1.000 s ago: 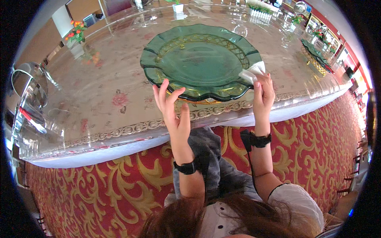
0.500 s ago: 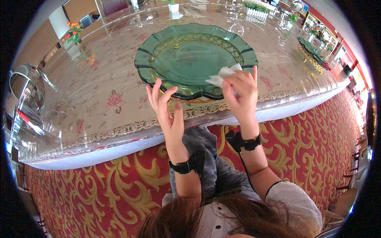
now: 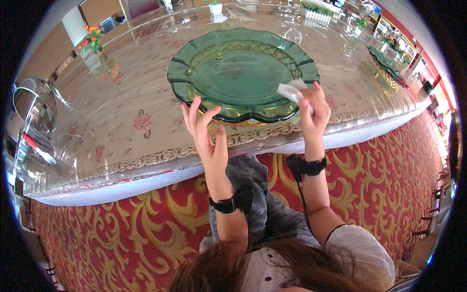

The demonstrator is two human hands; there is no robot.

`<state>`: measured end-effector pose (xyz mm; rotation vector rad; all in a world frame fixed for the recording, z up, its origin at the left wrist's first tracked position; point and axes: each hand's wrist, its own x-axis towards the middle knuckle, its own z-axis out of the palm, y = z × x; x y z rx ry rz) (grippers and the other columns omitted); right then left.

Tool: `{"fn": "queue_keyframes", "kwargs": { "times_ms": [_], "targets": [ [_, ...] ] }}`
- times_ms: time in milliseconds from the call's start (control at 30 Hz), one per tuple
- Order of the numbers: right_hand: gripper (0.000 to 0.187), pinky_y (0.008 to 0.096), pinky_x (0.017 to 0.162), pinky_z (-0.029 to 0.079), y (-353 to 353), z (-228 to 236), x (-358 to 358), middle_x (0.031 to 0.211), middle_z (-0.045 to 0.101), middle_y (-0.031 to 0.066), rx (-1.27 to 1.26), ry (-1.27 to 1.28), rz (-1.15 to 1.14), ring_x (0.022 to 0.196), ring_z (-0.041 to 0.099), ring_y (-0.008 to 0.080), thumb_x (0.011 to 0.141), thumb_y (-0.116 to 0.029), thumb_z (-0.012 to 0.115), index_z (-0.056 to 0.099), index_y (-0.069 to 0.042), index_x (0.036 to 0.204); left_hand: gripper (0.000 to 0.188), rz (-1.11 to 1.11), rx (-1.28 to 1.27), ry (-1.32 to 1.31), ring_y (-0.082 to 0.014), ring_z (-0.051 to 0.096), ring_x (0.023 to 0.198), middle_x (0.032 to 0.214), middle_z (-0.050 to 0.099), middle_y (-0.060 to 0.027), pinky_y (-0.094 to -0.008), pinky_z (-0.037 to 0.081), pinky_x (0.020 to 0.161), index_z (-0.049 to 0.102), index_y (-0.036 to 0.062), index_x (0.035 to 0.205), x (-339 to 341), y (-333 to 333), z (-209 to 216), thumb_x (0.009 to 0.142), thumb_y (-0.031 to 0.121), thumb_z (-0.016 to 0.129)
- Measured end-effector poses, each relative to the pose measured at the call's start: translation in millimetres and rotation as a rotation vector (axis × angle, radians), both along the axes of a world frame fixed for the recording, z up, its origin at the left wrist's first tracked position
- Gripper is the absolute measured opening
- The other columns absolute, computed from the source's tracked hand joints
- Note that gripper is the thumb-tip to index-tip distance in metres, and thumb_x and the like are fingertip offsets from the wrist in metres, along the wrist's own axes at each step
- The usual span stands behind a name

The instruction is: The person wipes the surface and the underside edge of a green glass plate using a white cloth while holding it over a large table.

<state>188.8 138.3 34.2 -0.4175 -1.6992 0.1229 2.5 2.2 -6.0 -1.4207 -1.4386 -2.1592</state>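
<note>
A large green glass plate (image 3: 233, 35) with a wavy rim rests on a gold lattice stand (image 3: 250, 122), close to the table's near edge. At its near left rim is my left hand (image 3: 209, 138), fingers spread and upright; whether the fingertips touch the glass I cannot tell. My right hand (image 3: 316, 109) pinches a crumpled white tissue (image 3: 290, 91) over the plate's near right rim, which the hand partly hides.
A patterned cloth under clear plastic covers the table (image 3: 131, 92). Flower pots (image 3: 91, 41) and a white planter (image 3: 316, 17) stand further back. Another green plate on a gold stand (image 3: 384, 68) is at the right, and shiny metalware (image 3: 39, 112) at the left edge.
My right hand has moved right with the tissue, from the plate's near side to its near right rim. The left hand stays about where it was.
</note>
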Motion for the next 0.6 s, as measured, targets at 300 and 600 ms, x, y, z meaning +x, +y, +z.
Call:
{"fn": "queue_keyframes", "kwargs": {
  "times_ms": [300,600],
  "targets": [
    [0.011,0.047,0.106,0.034,-25,6,-14,0.08,0.063,0.0089,-0.098,-0.023,-0.14,0.078,0.06,0.0264,0.086,-0.006,0.055,0.064,-0.001,0.081,0.041,0.023,0.017,0.014,-0.0415,0.016,0.142,0.145,0.039,-0.0116,-0.0521,0.013,0.113,0.062,0.0102,0.111,0,3,-1,0.075,-0.005,0.051],
    [0.018,0.0474,0.105,0.034,3,6,-2,0.079,0.063,0.0091,-0.076,0.025,-0.067,0.079,0.06,0.0267,0.09,-0.01,0.053,0.064,0.001,0.081,0.04,0.02,-0.008,0.01,-0.0417,0.016,0.142,0.144,0.04,-0.0114,-0.052,0.013,0.113,0.061,0.0102,0.111,-2,0,-1,0.075,-0.004,0.052]
  ]
}}
